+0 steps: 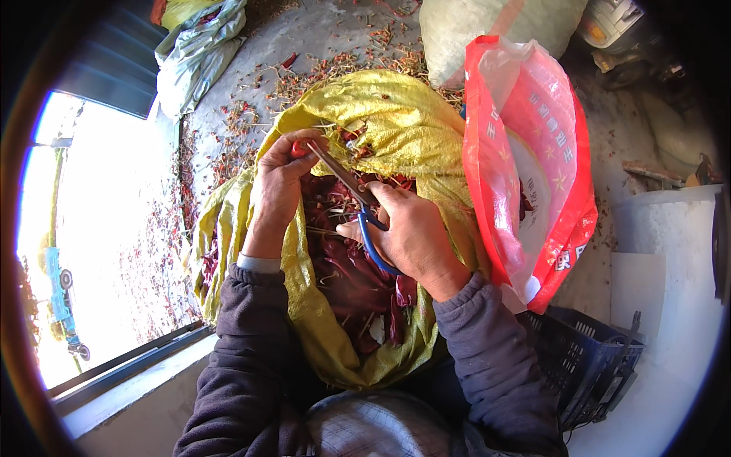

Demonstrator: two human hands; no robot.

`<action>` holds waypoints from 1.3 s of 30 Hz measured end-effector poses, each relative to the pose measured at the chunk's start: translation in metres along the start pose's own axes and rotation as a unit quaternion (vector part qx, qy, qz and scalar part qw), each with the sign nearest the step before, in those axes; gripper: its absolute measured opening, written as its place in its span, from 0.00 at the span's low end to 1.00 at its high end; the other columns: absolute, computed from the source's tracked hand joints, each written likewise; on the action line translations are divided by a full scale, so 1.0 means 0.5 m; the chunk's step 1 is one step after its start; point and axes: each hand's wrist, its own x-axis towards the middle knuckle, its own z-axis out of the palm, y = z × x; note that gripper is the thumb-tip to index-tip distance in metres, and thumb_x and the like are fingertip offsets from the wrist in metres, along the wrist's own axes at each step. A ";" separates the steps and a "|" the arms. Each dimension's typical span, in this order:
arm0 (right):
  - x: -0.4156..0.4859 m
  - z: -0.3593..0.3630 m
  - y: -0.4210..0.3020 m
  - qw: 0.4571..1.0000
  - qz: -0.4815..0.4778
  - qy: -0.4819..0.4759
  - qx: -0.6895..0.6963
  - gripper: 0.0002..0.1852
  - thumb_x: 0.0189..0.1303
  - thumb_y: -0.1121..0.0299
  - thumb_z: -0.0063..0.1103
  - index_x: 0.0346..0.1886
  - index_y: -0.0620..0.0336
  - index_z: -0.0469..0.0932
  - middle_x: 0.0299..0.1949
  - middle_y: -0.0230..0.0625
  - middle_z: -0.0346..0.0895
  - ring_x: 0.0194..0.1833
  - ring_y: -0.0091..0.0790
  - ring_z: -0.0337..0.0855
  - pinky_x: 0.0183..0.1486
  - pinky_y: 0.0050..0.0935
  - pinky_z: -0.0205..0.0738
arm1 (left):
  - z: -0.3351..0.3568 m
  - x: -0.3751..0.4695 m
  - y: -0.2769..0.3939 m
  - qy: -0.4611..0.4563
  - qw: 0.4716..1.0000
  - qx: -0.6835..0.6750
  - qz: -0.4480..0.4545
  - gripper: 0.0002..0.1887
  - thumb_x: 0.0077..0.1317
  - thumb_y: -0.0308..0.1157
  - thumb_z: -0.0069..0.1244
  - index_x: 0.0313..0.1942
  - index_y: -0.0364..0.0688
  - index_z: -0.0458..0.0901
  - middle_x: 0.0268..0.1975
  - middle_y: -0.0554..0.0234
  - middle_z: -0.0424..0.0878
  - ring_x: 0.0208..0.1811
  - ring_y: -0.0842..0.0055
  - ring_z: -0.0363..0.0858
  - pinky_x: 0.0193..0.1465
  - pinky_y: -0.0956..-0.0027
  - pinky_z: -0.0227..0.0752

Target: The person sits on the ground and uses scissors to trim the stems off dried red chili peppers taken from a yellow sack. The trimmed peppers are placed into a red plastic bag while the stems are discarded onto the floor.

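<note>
A pair of scissors with blue handles [371, 243] is in my right hand [414, 231], its blades pointing up and left. The blade tips reach a red dried chili pepper [299, 148] pinched between the fingers of my left hand [284, 177]. Both hands are over a yellow woven sack [302, 274], whose rim is rolled open around many dark red dried chilies [348, 268]. Bits of stem lie among the chilies and on a yellow fold of sacking [400, 131] beyond them. My left fingers hide part of the held chili.
At the right stands an open red and clear plastic bag [477, 171] with some dark red content. Below it is a dark plastic crate [594, 343]. Full pale sacks [457, 34] stand behind. Chili scraps and stems litter the concrete floor [257, 85]. A bright doorway is at left.
</note>
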 end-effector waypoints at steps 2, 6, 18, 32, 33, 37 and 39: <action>-0.003 -0.001 0.006 0.999 -0.015 -0.018 -0.034 0.29 0.55 0.49 0.77 0.47 0.65 0.79 0.32 0.47 0.81 0.31 0.52 0.84 0.33 0.45 0.77 | 0.001 0.002 -0.007 -0.012 1.000 0.005 0.014 0.16 0.65 0.14 0.52 0.52 0.37 0.85 0.47 0.63 0.87 0.50 0.77 0.84 0.56 0.74 0.75; -0.006 -0.002 0.014 0.994 -0.012 -0.041 -0.099 0.29 0.56 0.48 0.75 0.48 0.64 0.78 0.32 0.48 0.80 0.31 0.54 0.85 0.32 0.47 0.78 | -0.003 0.006 -0.015 -0.028 0.999 0.032 0.027 0.19 0.63 0.12 0.49 0.52 0.35 0.85 0.48 0.61 0.87 0.52 0.75 0.84 0.63 0.71 0.73; -0.021 -0.009 0.026 0.995 0.006 -0.055 -0.082 0.28 0.57 0.48 0.74 0.48 0.64 0.80 0.30 0.53 0.81 0.33 0.58 0.84 0.34 0.49 0.77 | 0.006 0.000 -0.020 -0.007 0.987 0.156 0.035 0.21 0.59 0.11 0.47 0.50 0.35 0.88 0.47 0.63 0.89 0.52 0.77 0.84 0.60 0.73 0.75; -0.017 0.006 0.018 0.991 0.028 -0.059 -0.117 0.31 0.57 0.45 0.73 0.48 0.65 0.79 0.29 0.52 0.80 0.33 0.57 0.84 0.33 0.49 0.78 | 0.009 -0.004 -0.044 0.022 0.970 0.241 0.028 0.21 0.62 0.11 0.53 0.53 0.39 0.88 0.45 0.69 0.90 0.46 0.84 0.83 0.55 0.76 0.76; -0.015 0.006 0.018 0.991 0.024 -0.060 -0.117 0.31 0.57 0.45 0.73 0.49 0.65 0.79 0.29 0.52 0.80 0.33 0.57 0.84 0.33 0.49 0.78 | 0.011 -0.006 -0.044 0.023 0.972 0.234 0.021 0.21 0.63 0.11 0.52 0.53 0.39 0.88 0.44 0.69 0.89 0.45 0.83 0.83 0.55 0.76 0.76; -0.017 0.018 0.018 0.987 0.014 -0.048 -0.151 0.28 0.59 0.52 0.72 0.53 0.65 0.78 0.33 0.51 0.82 0.33 0.54 0.87 0.34 0.48 0.81 | 0.018 -0.011 -0.048 0.034 0.993 0.106 -0.041 0.20 0.65 0.12 0.48 0.55 0.36 0.86 0.44 0.64 0.89 0.44 0.80 0.84 0.52 0.74 0.78; -0.019 0.030 0.019 0.988 0.025 -0.041 -0.144 0.29 0.58 0.53 0.72 0.54 0.65 0.77 0.34 0.51 0.82 0.33 0.54 0.87 0.33 0.47 0.82 | 0.021 -0.012 -0.051 0.038 0.998 -0.006 -0.058 0.20 0.66 0.12 0.47 0.56 0.33 0.84 0.44 0.60 0.88 0.42 0.77 0.85 0.50 0.72 0.80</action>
